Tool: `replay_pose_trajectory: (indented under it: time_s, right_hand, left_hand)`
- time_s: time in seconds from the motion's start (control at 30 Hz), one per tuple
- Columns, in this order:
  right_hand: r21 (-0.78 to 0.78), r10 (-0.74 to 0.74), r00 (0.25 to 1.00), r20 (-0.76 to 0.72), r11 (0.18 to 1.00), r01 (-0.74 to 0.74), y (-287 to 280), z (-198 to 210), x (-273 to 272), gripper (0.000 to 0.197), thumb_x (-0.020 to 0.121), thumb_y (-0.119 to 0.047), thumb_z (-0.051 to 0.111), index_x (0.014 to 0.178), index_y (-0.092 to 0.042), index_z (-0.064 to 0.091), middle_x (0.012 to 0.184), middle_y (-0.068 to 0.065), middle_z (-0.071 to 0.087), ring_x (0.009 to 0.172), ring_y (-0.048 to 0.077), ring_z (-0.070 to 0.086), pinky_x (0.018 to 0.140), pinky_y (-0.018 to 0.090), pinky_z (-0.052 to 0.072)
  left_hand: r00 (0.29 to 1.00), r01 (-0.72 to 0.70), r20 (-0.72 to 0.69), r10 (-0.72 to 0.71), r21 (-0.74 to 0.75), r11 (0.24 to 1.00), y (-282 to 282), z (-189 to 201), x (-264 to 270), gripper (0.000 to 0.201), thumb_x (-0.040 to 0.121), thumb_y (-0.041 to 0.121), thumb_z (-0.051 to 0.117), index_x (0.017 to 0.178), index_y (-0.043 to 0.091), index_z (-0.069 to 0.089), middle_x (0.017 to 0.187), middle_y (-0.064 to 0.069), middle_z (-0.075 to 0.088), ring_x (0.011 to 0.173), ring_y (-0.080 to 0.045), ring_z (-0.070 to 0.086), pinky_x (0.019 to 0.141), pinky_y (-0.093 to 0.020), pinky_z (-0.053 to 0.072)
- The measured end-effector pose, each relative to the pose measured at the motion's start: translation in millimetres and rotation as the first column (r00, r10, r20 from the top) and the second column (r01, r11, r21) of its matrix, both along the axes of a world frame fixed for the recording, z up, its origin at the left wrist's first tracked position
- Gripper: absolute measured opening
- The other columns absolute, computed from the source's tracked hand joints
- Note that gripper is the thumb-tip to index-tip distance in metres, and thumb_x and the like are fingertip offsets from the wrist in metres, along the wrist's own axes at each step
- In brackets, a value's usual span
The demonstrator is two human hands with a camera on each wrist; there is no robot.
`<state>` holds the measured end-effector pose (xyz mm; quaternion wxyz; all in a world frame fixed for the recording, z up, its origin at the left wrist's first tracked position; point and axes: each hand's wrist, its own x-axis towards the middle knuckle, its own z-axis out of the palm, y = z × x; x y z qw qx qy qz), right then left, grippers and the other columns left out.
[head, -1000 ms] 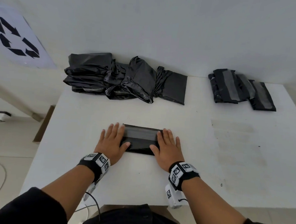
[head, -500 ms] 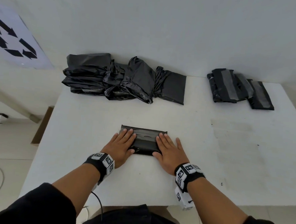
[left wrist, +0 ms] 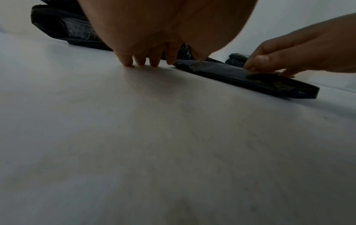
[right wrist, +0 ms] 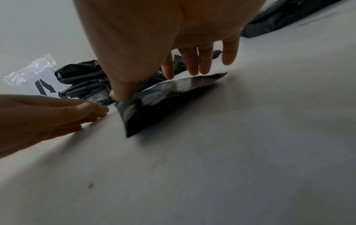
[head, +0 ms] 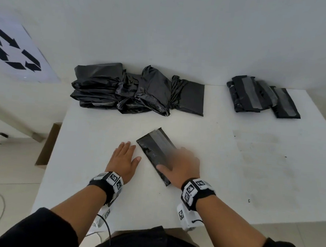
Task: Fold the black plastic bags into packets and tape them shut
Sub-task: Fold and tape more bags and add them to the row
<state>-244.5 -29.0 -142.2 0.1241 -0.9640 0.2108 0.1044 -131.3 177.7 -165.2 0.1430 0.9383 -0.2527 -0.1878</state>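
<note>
Left hand [left wrist: 154, 30] at 12 o'clock, fingertips [left wrist: 126, 61] on the table [left wrist: 173, 144]. Taped packet [left wrist: 240, 76] lies flat toward 2 o'clock. Right hand [left wrist: 308, 50] at 3 o'clock, thumb and fingers touching the packet top. More packets [left wrist: 63, 29] at 11 o'clock.
</note>
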Motion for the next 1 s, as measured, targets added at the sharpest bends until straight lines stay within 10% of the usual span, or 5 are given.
replay_pose_trajectory:
  time_s: [0.2, 0.67, 0.8, 1.0]
  right_hand:
    - [-0.055, -0.041, 0.995, -0.087, 0.998, 0.037, 20.3, 3.2, 15.3, 0.075, 0.069, -0.073, 0.06, 0.123, -0.025, 0.04, 0.13, 0.007, 0.045, 0.119, 0.03, 0.042, 0.096, 0.044, 0.037]
    - [0.221, -0.243, 0.961, 0.129, 0.952, 0.212, -3.1, 10.6, -7.4, 0.054, 0.08, -0.063, 0.06, 0.121, -0.027, 0.053, 0.132, 0.004, 0.039, 0.12, 0.027, 0.039, 0.1, 0.041, 0.036]
    - [0.405, -0.424, 0.887, 0.184, 0.855, 0.325, -32.4, 10.0, -4.7, 0.018, 0.096, -0.022, 0.047, 0.109, -0.024, 0.06, 0.112, 0.004, 0.057, 0.103, 0.026, 0.057, 0.093, 0.043, 0.046]
    - [0.542, -0.574, 0.799, 0.178, 0.735, 0.407, -105.7, 17.4, -8.1, 0.028, 0.095, -0.008, 0.047, 0.094, -0.034, 0.058, 0.098, -0.008, 0.067, 0.092, 0.019, 0.062, 0.086, 0.032, 0.049]
  left_hand:
    - [0.999, 0.003, 0.044, -0.002, -0.02, 1.0, 2.7, -0.1, 5.0, 0.06, 0.101, 0.051, 0.028, 0.151, 0.019, 0.028, 0.16, -0.004, 0.022, 0.149, -0.023, 0.012, 0.121, -0.039, 0.015]
    - [0.996, 0.059, 0.066, -0.052, -0.104, 0.993, -32.0, 14.6, 16.8, 0.069, 0.091, 0.061, 0.02, 0.141, 0.022, 0.047, 0.148, -0.003, 0.044, 0.136, -0.023, 0.039, 0.112, -0.042, 0.031]
    - [0.996, 0.079, 0.048, -0.074, -0.12, 0.99, -58.3, 14.7, 17.1, 0.07, 0.09, 0.063, 0.019, 0.138, 0.021, 0.05, 0.145, -0.002, 0.048, 0.132, -0.023, 0.044, 0.109, -0.043, 0.036]
    - [0.994, 0.107, 0.036, -0.102, -0.166, 0.98, -120.3, 18.7, 18.7, 0.07, 0.088, 0.064, 0.022, 0.129, 0.021, 0.06, 0.142, -0.004, 0.051, 0.13, -0.023, 0.047, 0.105, -0.041, 0.04]
